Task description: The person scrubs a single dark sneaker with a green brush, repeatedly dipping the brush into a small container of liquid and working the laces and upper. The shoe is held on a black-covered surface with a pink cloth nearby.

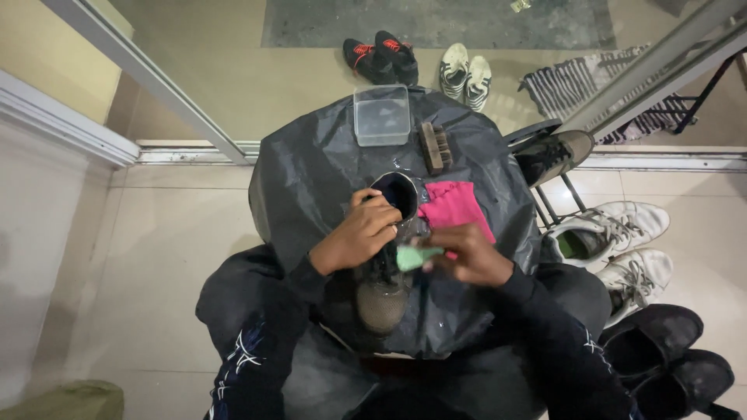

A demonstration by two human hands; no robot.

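A dark boot (387, 289) lies on a table covered with black plastic sheet (311, 171), its toe pointing toward me and its opening at the far end. My left hand (359, 231) grips the boot around its collar and upper. My right hand (468, 254) holds a small light green cloth or sponge (411, 257) against the boot's side. A pink cloth (454, 206) lies on the sheet just beyond my right hand.
A clear plastic box (381, 114) and a wooden brush (435, 147) sit at the table's far edge. White sneakers (615, 225) and dark shoes (669, 362) stand at right by a rack. Black and white shoes (420, 62) lie beyond a glass door.
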